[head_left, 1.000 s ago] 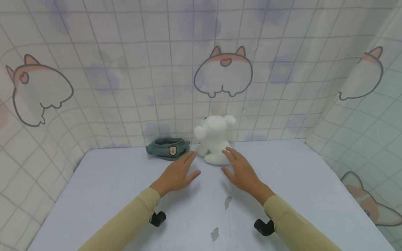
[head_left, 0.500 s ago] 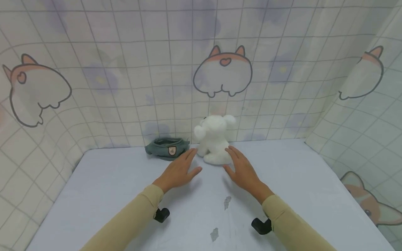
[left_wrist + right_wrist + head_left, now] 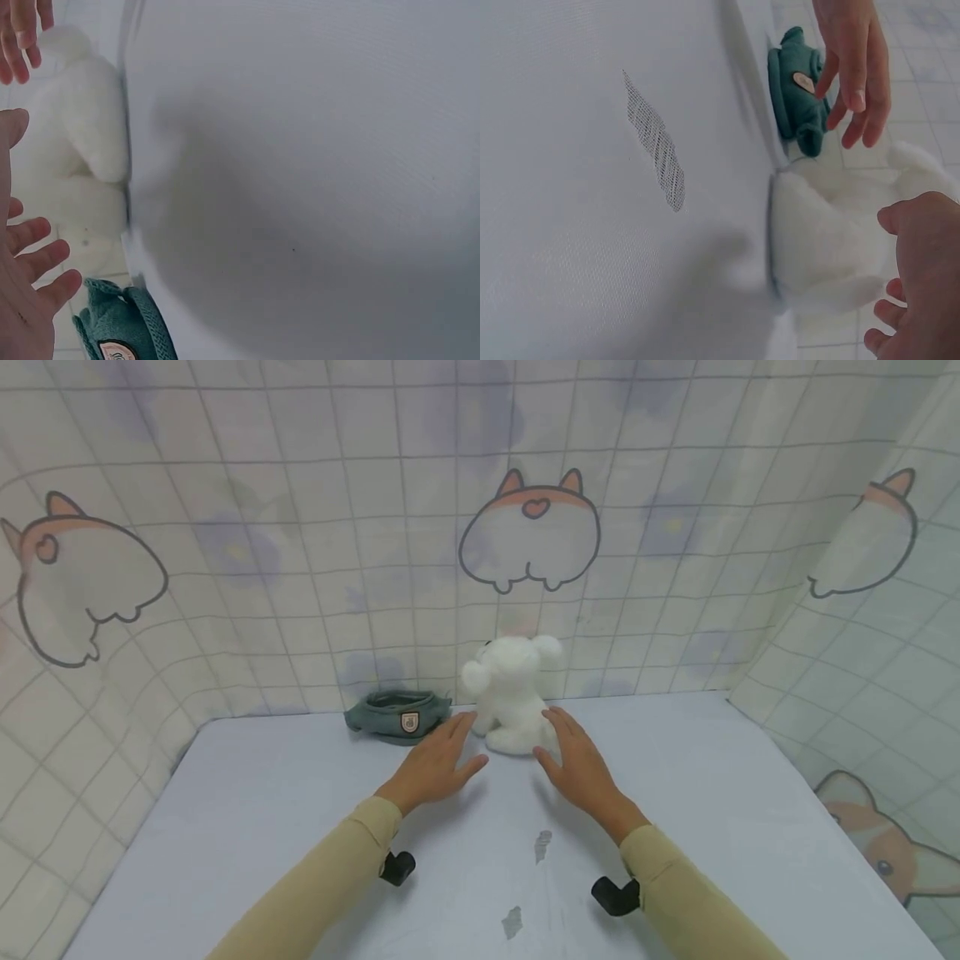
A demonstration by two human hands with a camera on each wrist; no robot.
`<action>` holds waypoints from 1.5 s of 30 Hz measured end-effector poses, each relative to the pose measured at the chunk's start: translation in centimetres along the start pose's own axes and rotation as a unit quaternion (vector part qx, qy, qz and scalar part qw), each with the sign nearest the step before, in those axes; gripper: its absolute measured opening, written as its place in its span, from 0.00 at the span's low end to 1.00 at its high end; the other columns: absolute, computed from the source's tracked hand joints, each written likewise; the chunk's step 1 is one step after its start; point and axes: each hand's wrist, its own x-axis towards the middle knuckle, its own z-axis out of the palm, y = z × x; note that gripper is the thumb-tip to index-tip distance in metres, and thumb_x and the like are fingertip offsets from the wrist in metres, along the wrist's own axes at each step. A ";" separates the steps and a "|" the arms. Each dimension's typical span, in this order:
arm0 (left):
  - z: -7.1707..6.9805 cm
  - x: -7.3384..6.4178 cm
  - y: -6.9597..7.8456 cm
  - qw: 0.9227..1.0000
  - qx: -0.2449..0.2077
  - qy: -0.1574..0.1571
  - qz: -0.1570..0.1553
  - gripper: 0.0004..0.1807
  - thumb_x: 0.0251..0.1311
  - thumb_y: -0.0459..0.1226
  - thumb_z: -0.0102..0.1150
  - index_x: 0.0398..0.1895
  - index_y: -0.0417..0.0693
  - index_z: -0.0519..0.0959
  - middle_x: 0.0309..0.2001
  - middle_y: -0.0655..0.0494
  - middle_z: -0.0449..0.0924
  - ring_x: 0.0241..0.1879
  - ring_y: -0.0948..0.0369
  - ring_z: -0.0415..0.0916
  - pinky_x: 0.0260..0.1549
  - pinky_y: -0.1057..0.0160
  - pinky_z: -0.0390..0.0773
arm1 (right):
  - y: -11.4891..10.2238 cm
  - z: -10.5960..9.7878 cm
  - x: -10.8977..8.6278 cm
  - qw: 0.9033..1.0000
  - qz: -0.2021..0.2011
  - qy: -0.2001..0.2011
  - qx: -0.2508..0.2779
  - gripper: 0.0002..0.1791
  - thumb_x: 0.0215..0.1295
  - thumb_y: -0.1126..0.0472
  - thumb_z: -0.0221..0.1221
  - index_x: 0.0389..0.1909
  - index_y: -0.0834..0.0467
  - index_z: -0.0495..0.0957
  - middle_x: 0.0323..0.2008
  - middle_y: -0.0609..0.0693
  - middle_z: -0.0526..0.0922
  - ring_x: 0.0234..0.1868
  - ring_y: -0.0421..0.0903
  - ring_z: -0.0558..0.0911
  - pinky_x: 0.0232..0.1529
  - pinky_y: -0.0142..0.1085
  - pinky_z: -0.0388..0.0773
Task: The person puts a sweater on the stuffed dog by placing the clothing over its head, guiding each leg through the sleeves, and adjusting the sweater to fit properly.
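Note:
A white plush toy [image 3: 512, 681] sits at the back of the table, its round ears up and its face turned away. To its left lies a small green knitted garment [image 3: 397, 717] with a shield-shaped patch; its exact kind is unclear. My left hand [image 3: 433, 764] hovers in front of the toy's left side, fingers extended, near the garment. On the other side my right hand [image 3: 585, 768] is held with fingers spread, close to the toy's lower right. In the right wrist view the plush [image 3: 832, 232] shows between both hands. Neither hand grips anything; whether the right fingertips touch the toy I cannot tell.
The white table [image 3: 247, 827] has worn grey patches [image 3: 512, 922] near the front. Behind it hangs a gridded cloth [image 3: 315, 527] with corgi drawings, also draped along both sides. Black wrist mounts [image 3: 617, 896] stick out beneath the sleeves.
My left hand has shifted slightly to the right and forward. The right hand has edged slightly forward beside the toy. The toy and green garment have stayed in place.

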 end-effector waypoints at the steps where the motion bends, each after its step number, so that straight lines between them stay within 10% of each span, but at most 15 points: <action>1: 0.1 0.1 -0.1 1.000 0.000 0.000 -0.001 0.41 0.69 0.57 0.46 0.77 0.47 0.48 0.75 0.46 0.55 0.73 0.50 0.56 0.69 0.49 0.62 | 0.1 0.0 0.1 1.000 0.003 -0.001 0.001 0.33 0.68 0.55 0.58 0.70 0.60 0.59 0.70 0.60 0.63 0.72 0.57 0.63 0.70 0.52 0.62; 45: 1.7 5.0 -1.6 0.996 -0.078 -0.028 -0.030 0.43 0.70 0.55 0.46 0.78 0.47 0.40 0.77 0.46 0.46 0.76 0.49 0.48 0.73 0.50 0.55 | 0.5 2.4 3.1 0.998 0.058 -0.017 0.030 0.39 0.67 0.53 0.59 0.72 0.64 0.54 0.71 0.62 0.60 0.72 0.58 0.61 0.73 0.50 0.58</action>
